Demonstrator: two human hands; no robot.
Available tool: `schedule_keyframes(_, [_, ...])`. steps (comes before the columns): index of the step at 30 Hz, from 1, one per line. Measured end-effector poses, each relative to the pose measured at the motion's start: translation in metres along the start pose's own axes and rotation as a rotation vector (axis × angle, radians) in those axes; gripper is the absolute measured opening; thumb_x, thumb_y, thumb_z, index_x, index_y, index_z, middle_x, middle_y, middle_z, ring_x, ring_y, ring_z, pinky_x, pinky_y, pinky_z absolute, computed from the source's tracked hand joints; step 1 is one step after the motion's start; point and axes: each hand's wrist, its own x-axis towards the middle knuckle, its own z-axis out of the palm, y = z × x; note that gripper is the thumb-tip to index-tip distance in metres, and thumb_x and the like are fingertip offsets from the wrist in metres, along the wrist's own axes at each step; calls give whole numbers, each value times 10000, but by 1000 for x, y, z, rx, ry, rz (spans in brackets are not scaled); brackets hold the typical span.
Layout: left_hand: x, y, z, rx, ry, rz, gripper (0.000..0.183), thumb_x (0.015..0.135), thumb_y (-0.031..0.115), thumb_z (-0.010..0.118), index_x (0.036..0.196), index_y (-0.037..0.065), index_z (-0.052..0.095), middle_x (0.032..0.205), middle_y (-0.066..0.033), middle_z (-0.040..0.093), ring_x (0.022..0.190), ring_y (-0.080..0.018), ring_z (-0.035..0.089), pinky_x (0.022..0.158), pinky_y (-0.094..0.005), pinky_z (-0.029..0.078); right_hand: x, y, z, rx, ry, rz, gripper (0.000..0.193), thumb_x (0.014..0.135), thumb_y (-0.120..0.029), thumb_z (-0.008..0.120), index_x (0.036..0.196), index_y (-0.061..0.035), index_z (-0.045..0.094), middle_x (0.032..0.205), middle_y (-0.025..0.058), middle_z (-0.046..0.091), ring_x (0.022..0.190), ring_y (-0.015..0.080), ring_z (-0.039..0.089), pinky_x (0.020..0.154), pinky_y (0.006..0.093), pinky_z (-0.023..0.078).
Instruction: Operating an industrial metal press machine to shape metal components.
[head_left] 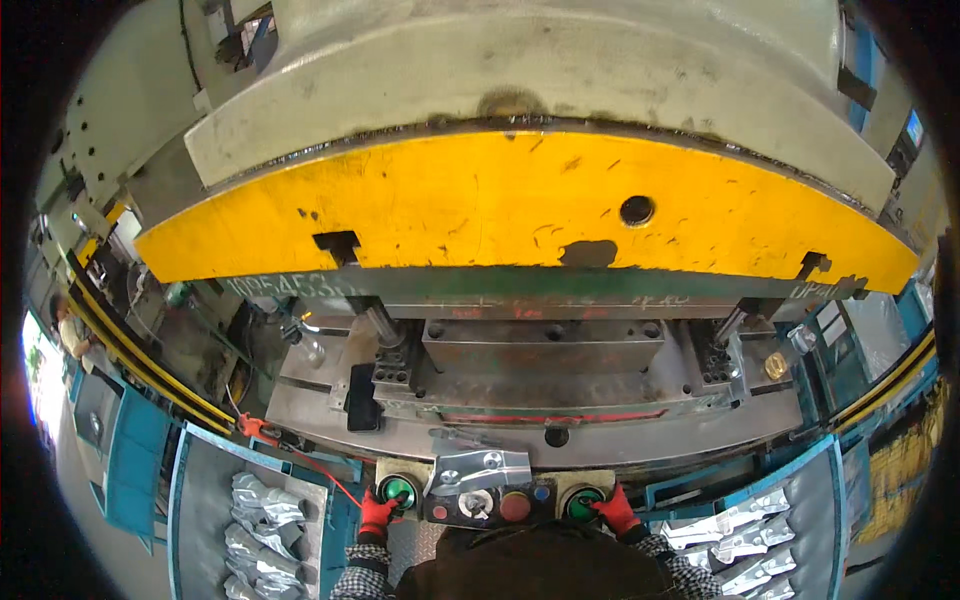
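A person's red-gloved left hand [377,514] reaches onto a round left green button [397,488]; the gloved right hand [617,511] reaches onto a matching right green button [581,504]. Between the hands, slightly forward and apart from both, a bent silver metal part [482,470] lies across the control panel [605,481], below a yellow-faced press [500,200]. The fingers appear small; I cannot tell whether either hand is open or closed.
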Motion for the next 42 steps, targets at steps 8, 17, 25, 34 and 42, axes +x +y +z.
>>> schedule_keyframes(8, [-10, 16, 11, -81, -65, 35, 855, 719, -29, 845, 1465, 40, 433, 1154, -121, 684, 907, -233, 704, 639, -337, 607, 8, 24, -14, 68, -98, -28, 843, 772, -9, 828, 1489, -14, 385, 1392, 124, 593, 1285, 235, 570, 1112, 397, 448])
schedule_keyframes(17, [61, 192, 32, -186, -105, 394, 309, 965, 262, 678, 1142, 10, 708, 1039, -56, 729, 882, -130, 691, 777, -322, 557, 15, 44, -25, -16, -104, -106, 854, 801, -95, 860, 1490, -10, 363, 1410, 151, 570, 1293, 249, 569, 1089, 409, 475])
schedule_keyframes(25, [-3, 452, 246, 636, 172, 1490, 474, 833, 244, 800, 1218, 49, 604, 1286, -162, 600, 1220, -340, 554, 1071, -485, 407, 1, 44, -45, -54, -58, 76, 698, 920, -223, 780, 1480, 3, 430, 1400, 128, 601, 1247, 225, 592, 1069, 347, 463])
schedule_keyframes(34, [41, 491, 392, 1223, 370, 1374, 572, 731, 334, 826, 1194, 72, 614, 1193, -159, 593, 1229, -361, 527, 1118, -501, 363, -28, 136, -187, 25, 410, 71, 628, 956, -214, 741, 1481, -9, 465, 1348, 103, 633, 1197, 204, 601, 1041, 347, 466])
schedule_keyframes(42, [-5, 523, 335, 717, 151, 1451, 533, 873, 109, 707, 1351, -39, 524, 1234, -275, 620, 1188, -443, 588, 1042, -487, 469, 67, -48, -286, -13, 632, -440, 723, 984, -155, 697, 1585, -11, 320, 1624, 148, 372, 1450, 251, 408, 1176, 368, 357])
